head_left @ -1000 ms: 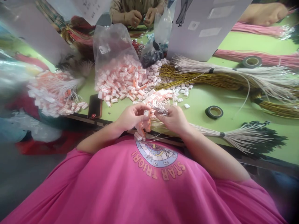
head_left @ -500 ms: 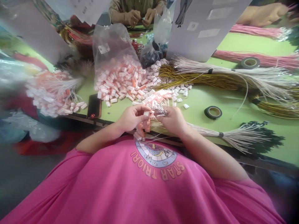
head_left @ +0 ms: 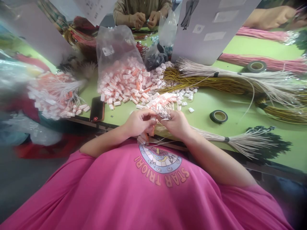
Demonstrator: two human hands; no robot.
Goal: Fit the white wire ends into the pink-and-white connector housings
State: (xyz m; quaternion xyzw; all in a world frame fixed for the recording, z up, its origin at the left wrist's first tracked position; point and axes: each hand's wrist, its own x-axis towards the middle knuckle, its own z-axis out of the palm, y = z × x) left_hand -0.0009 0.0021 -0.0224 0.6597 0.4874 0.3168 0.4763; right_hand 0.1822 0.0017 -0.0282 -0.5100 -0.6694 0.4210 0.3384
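Note:
My left hand (head_left: 137,122) pinches a small white and orange connector (head_left: 152,118), with a bunch of finished connectors (head_left: 144,138) hanging below it. My right hand (head_left: 178,124) grips a bundle of thin white wires (head_left: 242,140) near their metal-tipped ends (head_left: 163,113), which point at the connector. Both hands meet at the near edge of the green table (head_left: 206,102), just above my pink shirt. A heap of loose connectors (head_left: 129,86) lies just beyond the hands.
A clear bag (head_left: 115,48) spills connectors. A phone (head_left: 97,109) lies left, a tape roll (head_left: 218,116) right, another tape roll (head_left: 256,66) farther back. Yellow wire bundles (head_left: 216,83) and pink wire bundles (head_left: 263,59) cross the table. Another person's hands (head_left: 144,19) work opposite. A wired connector pile (head_left: 55,95) sits left.
My two hands have drawn slightly closer together, the wire tips nearer the connector. The view has shifted a little; nothing else on the table has moved.

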